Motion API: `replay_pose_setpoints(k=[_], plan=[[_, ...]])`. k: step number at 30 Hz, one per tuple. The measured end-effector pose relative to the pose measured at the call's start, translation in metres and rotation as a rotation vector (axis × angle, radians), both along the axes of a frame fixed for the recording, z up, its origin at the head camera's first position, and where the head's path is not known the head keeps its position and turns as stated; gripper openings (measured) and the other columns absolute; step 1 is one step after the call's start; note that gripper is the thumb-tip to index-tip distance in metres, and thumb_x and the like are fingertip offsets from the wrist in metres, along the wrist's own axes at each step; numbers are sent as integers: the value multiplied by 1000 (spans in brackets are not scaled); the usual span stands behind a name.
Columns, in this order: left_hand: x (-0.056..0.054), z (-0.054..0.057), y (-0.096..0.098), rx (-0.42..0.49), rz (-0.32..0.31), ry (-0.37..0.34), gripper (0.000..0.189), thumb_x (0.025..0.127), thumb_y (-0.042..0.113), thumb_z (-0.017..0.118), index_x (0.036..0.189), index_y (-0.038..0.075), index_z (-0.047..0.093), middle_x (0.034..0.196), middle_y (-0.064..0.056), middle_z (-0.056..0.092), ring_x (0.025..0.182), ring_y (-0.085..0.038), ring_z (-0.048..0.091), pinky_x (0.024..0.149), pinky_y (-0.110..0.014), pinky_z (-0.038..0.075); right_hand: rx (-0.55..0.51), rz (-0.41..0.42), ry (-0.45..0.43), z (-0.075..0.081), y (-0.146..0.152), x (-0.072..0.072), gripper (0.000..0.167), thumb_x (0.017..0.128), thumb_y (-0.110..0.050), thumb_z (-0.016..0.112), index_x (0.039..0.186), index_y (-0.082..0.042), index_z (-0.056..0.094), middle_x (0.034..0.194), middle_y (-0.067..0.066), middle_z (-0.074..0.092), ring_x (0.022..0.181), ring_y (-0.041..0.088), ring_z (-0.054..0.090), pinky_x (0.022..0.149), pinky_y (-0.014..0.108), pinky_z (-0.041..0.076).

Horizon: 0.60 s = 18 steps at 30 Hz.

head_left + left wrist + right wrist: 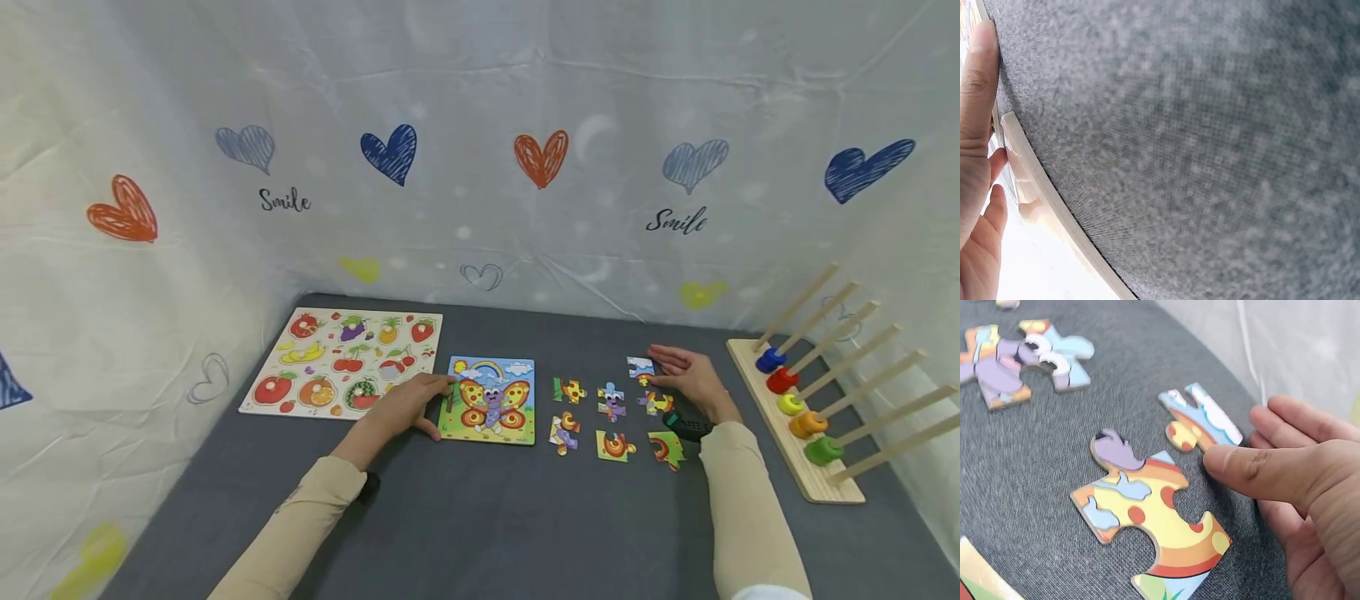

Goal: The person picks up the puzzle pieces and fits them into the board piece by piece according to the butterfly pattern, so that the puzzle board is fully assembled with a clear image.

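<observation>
My left hand (pixel 407 407) rests at the left edge of a square butterfly picture board (pixel 495 402), thumb at its lower corner and fingertips at the upper left side. In the left wrist view its thumb (pixel 979 81) lies straight along a board edge. At the right, my right hand (pixel 697 385) has its fingers extended beside a small sky-blue puzzle piece (pixel 641 368). The right wrist view shows the thumb tip at the edge of this piece, which lies flat. A yellow-and-orange wing piece (pixel 1160 509) lies just nearer, below the thumb.
More puzzle pieces lie in loose rows, among them a purple face piece (pixel 611 402) and a green-edged piece (pixel 667 450). A fruit puzzle board (pixel 262 404) sits at the back left. A wooden peg stand (pixel 840 492) with coloured rings is on the right. A white curtain (pixel 480 83) borders the table.
</observation>
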<state>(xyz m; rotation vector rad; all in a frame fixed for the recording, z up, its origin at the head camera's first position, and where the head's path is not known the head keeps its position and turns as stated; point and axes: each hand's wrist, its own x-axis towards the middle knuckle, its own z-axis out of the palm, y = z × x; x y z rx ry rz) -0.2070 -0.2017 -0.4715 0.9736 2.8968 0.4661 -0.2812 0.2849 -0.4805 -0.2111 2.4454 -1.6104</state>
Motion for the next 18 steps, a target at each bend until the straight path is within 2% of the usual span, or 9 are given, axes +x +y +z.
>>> replay_pose_setpoints(k=[3, 6, 11, 15, 18], plan=[[0, -1, 0, 0, -1, 2, 73, 63, 43, 84, 120, 3, 61, 139, -11, 50, 125, -31, 48, 93, -43, 50, 56, -8, 3, 0, 0, -1, 56, 88, 2, 65, 139, 7, 43, 140, 26, 46, 129, 26, 47, 99, 24, 42], [-1, -2, 1, 5, -4, 4, 73, 64, 43, 84, 120, 3, 61, 139, -11, 50, 125, -31, 49, 93, -44, 49, 107, 4, 14, 1, -1, -2, 56, 88, 1, 67, 138, 9, 44, 138, 28, 47, 128, 32, 47, 101, 31, 41], [-1, -3, 1, 13, -8, 8, 73, 63, 43, 84, 120, 3, 61, 139, -11, 50, 124, -31, 49, 94, -43, 49, 127, 7, 31, 1, -2, -1, 53, 88, 2, 67, 136, 10, 46, 135, 28, 50, 127, 38, 45, 102, 38, 39], [-1, -4, 0, 6, 4, 5, 75, 63, 44, 84, 121, 4, 61, 139, -11, 50, 125, -31, 49, 94, -43, 49, 129, -7, 59, 0, -3, 1, 46, 89, 3, 65, 132, 10, 50, 130, 29, 54, 123, 36, 51, 98, 27, 45], [-1, -5, 0, 8, 7, -2, 75, 63, 45, 84, 122, 4, 60, 139, -11, 50, 125, -30, 48, 95, -43, 48, 83, -26, 50, 0, -4, 2, 45, 89, 5, 63, 131, 12, 50, 129, 31, 53, 114, 23, 59, 88, 18, 50]])
